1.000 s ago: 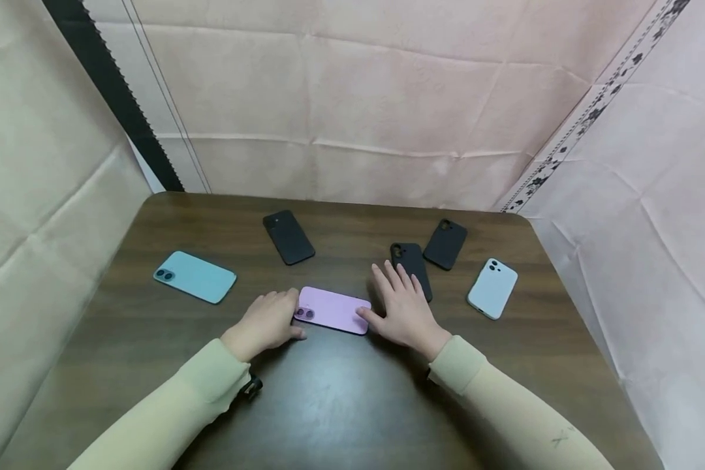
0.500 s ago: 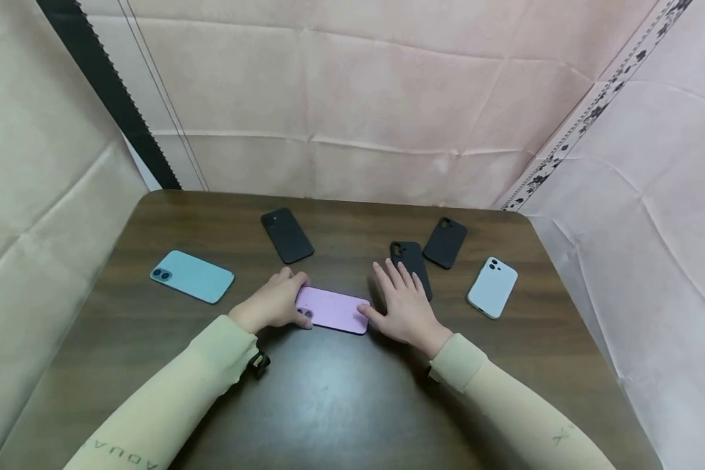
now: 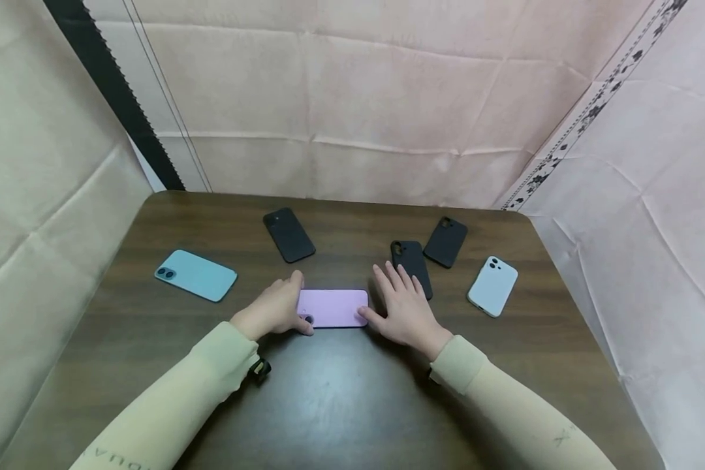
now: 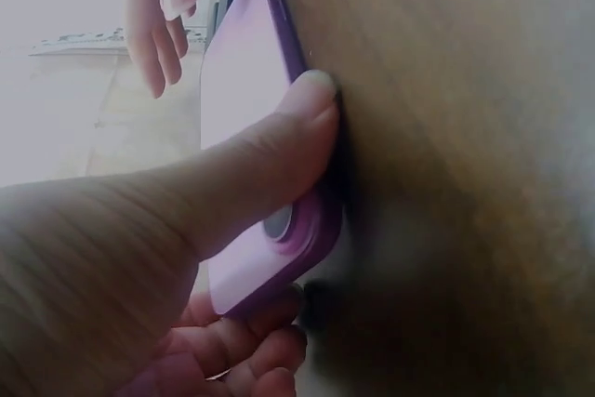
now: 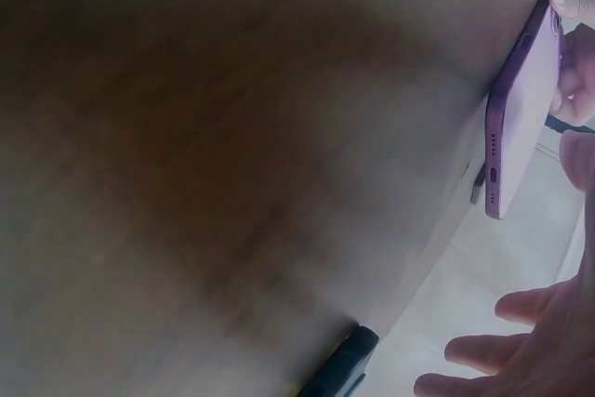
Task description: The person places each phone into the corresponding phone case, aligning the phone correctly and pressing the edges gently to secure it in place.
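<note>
A purple phone (image 3: 336,308) lies flat and crosswise on the dark wooden table (image 3: 329,418), its camera end to the left. The left hand (image 3: 273,308) grips that end; in the left wrist view its thumb (image 4: 270,155) lies along the near edge by the lens of the purple phone (image 4: 246,72), with fingers curled at the end. The right hand (image 3: 408,313) is spread beside the other end, its thumb at the phone's right edge. From the right wrist view, the fingers of the right hand (image 5: 539,323) are apart and the thumb stands off the purple phone (image 5: 525,109).
A light blue phone (image 3: 196,275) lies at the left, a black one (image 3: 289,235) at the back. Two black phones or cases (image 3: 412,264) (image 3: 445,242) lie beyond the right hand, a pale blue phone (image 3: 493,287) at the right. Cloth (image 3: 329,98) hangs behind the table.
The left hand has shifted its grip, its thumb now at the near edge by the lens. The purple phone has turned from a slant to nearly level. The right hand has hardly moved.
</note>
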`<move>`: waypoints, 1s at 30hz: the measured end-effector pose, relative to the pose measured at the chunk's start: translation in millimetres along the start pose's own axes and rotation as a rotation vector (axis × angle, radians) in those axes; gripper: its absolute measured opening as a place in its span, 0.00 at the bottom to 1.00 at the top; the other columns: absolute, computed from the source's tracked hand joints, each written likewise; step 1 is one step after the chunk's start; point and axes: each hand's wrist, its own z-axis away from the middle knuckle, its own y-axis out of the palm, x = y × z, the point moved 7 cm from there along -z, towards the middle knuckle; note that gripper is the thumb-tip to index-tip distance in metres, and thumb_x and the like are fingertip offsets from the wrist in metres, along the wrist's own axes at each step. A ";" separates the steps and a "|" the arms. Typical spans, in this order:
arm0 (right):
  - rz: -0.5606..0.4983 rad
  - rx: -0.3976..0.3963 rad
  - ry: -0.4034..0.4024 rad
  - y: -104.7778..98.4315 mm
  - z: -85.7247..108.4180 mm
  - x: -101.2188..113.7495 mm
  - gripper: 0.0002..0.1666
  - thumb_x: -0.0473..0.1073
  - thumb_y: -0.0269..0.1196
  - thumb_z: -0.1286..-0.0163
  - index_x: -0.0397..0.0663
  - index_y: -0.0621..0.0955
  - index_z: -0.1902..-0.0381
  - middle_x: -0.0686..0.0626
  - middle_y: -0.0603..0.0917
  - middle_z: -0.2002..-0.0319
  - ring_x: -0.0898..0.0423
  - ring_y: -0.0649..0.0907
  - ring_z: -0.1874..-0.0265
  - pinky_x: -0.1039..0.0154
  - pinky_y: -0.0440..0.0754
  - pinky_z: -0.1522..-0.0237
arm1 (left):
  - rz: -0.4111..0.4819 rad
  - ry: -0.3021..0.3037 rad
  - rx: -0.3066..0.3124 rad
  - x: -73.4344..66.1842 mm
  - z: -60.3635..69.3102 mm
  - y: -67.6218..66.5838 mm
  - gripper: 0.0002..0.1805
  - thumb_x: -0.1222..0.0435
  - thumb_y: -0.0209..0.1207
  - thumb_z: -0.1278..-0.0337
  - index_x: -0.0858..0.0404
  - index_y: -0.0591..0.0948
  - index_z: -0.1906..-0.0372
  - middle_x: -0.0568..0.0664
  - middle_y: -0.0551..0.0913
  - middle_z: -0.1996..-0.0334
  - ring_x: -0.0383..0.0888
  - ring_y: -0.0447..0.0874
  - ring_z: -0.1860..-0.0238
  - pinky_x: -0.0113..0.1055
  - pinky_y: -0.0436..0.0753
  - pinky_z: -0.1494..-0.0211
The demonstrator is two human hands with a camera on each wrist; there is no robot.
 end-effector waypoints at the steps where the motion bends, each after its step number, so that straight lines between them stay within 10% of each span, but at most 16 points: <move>1: 0.000 0.001 0.003 0.2 0.8 -0.4 0.55 0.80 0.45 0.38 0.57 0.51 0.23 0.43 0.53 0.25 0.43 0.51 0.27 0.39 0.51 0.31 | 0.016 -0.007 -0.007 0.3 1.4 1.0 0.51 0.50 0.79 0.69 0.65 0.64 0.40 0.60 0.76 0.49 0.52 0.76 0.53 0.49 0.77 0.47; 16: -0.029 -0.027 0.013 -4.3 9.4 -7.5 0.53 0.76 0.49 0.36 0.55 0.52 0.23 0.42 0.54 0.25 0.41 0.52 0.27 0.38 0.54 0.33 | 0.257 0.023 -0.082 -0.3 17.4 4.0 0.45 0.58 0.75 0.56 0.64 0.65 0.34 0.59 0.73 0.43 0.51 0.74 0.47 0.50 0.75 0.43; 22: -0.043 -0.034 0.013 -3.9 10.0 -8.0 0.52 0.75 0.50 0.35 0.55 0.51 0.23 0.42 0.53 0.25 0.42 0.52 0.27 0.37 0.54 0.33 | 0.568 0.044 -0.025 6.9 14.8 8.4 0.40 0.64 0.73 0.53 0.60 0.65 0.34 0.55 0.78 0.49 0.47 0.80 0.58 0.39 0.83 0.60; 30: -0.128 -0.046 0.007 -9.4 12.4 -6.3 0.49 0.72 0.50 0.32 0.52 0.53 0.24 0.42 0.56 0.26 0.43 0.55 0.27 0.41 0.55 0.32 | 1.004 0.049 0.089 8.8 17.1 16.3 0.38 0.73 0.69 0.50 0.60 0.65 0.33 0.61 0.79 0.47 0.51 0.83 0.56 0.43 0.84 0.55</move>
